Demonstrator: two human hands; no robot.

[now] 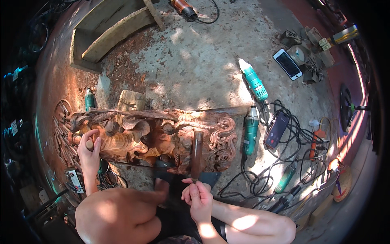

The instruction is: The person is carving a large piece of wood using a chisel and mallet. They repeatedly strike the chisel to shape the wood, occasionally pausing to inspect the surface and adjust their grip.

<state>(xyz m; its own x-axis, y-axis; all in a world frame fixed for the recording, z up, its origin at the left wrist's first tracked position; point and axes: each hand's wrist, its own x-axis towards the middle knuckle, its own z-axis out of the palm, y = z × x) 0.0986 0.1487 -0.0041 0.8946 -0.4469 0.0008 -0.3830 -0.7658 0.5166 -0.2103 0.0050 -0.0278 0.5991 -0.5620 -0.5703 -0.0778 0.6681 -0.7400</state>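
A large carved piece of reddish-brown wood (122, 145), with deep scrolls and curls, lies across the space in front of my knees. My left hand (90, 156) is closed round a chisel at the carving's left end. Only the round end of the chisel's wooden handle (89, 145) shows clearly; its blade is hidden. At the lower middle, my right hand (199, 200) grips a dark wooden mallet (196, 152) by its narrow end. The mallet's long head points away from me, over the right part of the carving.
Several carving tools (61, 140) lie bunched at the far left. A wooden block (131, 100) stands behind the carving. Green rotary power tools (251, 136), tangled black cables (284, 112), a dark phone (277, 130) and a white phone (287, 64) lie right. A curved wooden frame (118, 34) stands beyond.
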